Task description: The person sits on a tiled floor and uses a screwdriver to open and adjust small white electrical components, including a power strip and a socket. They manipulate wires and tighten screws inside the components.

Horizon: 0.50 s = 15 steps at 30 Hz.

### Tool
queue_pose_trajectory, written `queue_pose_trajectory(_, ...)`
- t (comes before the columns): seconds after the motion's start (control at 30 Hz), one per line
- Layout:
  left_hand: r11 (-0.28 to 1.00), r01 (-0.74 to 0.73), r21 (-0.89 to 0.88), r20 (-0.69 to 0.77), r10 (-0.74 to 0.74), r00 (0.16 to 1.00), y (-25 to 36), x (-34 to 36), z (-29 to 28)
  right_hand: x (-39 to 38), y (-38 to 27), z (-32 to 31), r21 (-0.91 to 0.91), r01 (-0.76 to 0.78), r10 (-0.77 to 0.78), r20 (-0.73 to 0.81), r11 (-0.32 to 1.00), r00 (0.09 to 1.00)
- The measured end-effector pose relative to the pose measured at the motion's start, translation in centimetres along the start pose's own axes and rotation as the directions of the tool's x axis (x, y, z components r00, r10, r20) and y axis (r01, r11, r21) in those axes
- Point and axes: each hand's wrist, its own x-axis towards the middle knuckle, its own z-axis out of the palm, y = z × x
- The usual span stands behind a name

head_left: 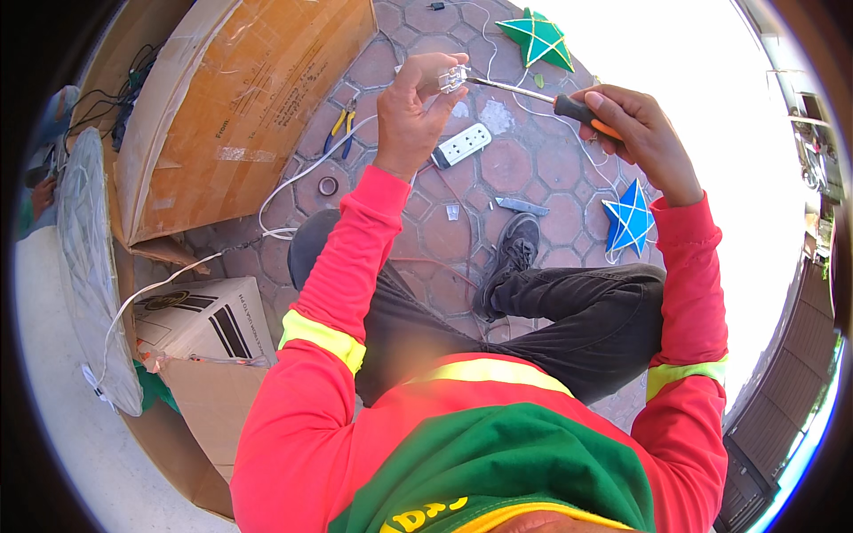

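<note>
Out in front of me, my left hand (pixel 414 115) pinches a small clear-and-white electrical fitting (pixel 452 79) between thumb and fingers. My right hand (pixel 641 133) is wrapped round the black and orange handle of a screwdriver (pixel 576 108). The screwdriver's metal shaft points left, its tip at or very close to the fitting; whether it touches cannot be made out. Below the hands, a white power strip (pixel 466 144) with black ends lies on the paving. Pliers (pixel 338 130) with yellow and blue handles rest left of my left hand, above a roll of tape (pixel 328 186).
A large cardboard box (pixel 258 98) stands on the left, with a smaller white box (pixel 209 318) nearer me. A green star lantern (pixel 537 40) and a blue star lantern (pixel 629 220) lie on the paving, joined by white wire. My shoe (pixel 513 258) is beside a greyish strip (pixel 522 206).
</note>
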Motion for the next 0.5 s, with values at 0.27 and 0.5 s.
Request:
queue_pose_trajectory(0.27, 0.997, 0.000, 0.073, 0.020, -0.001, 1.000, 0.0, 0.0, -0.2, 0.1, -0.4, 0.1, -0.059, 0.096, -0.096, 0.013, 0.994, 0.995)
queue_pose_trajectory(0.5, 0.996, 0.051, -0.072, -0.029, -0.053, 0.998, -0.2, 0.0, -0.1, 0.0, -0.2, 0.4, -0.437, 0.415, -0.470, -0.021, 0.798, 0.883)
